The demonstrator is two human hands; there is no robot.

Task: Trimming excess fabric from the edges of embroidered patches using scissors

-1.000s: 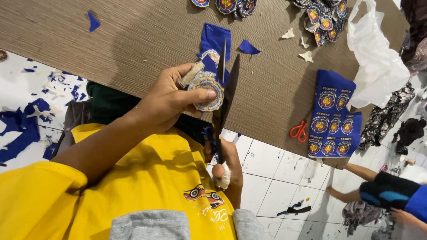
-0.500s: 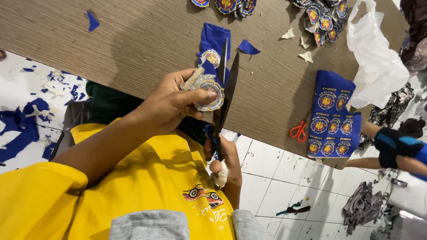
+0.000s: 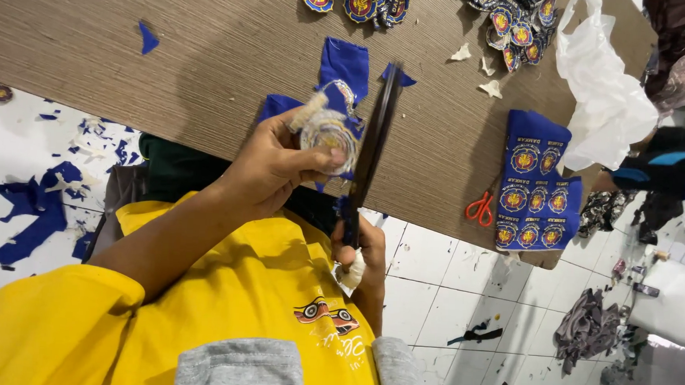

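Note:
My left hand (image 3: 282, 163) pinches a round embroidered patch (image 3: 331, 132) that still has blue cloth (image 3: 346, 66) hanging from its edge. It is held up over the wooden table (image 3: 210, 48). My right hand (image 3: 361, 255) grips the handles of long black scissors (image 3: 371, 151). The blades point up and lie right against the patch's right edge. A white wrap shows on one finger of the right hand. Both hands hover in front of my yellow shirt.
A blue sheet of uncut patches (image 3: 535, 193) lies at the table's right edge, with small orange-handled scissors (image 3: 479, 208) beside it. Cut patches (image 3: 358, 1) pile up at the far side near a white plastic bag (image 3: 605, 96). Another person's sleeved arm (image 3: 667, 168) reaches in from the right. Blue scraps (image 3: 37, 218) litter the tiled floor.
The other person's arm at the right has moved up along the table's edge toward the plastic bag. My hands, the patch and the scissors have stayed almost where they were.

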